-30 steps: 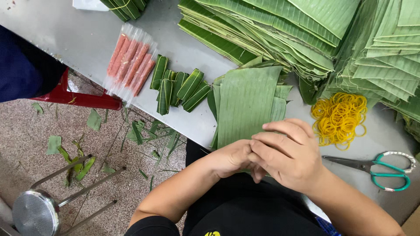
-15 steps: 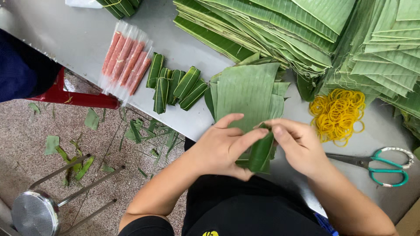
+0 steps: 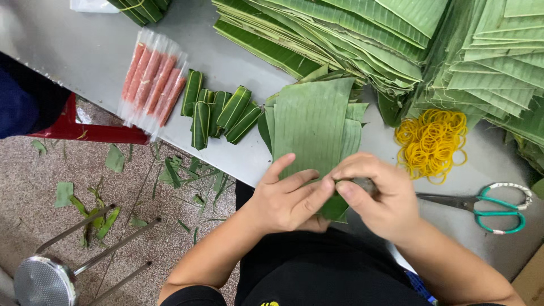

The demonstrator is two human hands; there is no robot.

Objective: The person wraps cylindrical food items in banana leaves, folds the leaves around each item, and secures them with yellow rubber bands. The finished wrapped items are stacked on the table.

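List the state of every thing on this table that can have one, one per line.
Left hand: gripping the leaf roll.
Right hand: pinching the leaf roll's other side.
Leaf roll: folded, held between both hands.
Scissors: closed, lying flat.
Wrapped bundles: finished, piled loosely.
Sausage packs: sealed.
Rubber bands: loose heap.
Cut leaves: flat, stacked.

scissors (image 3: 493, 207): teal-handled, on the worktop (image 3: 73, 51)
rubber bands (image 3: 432, 144): yellow heap just above the scissors
sausage pack (image 3: 152, 85): far left of the scissors
stool (image 3: 45, 280): metal, on the floor
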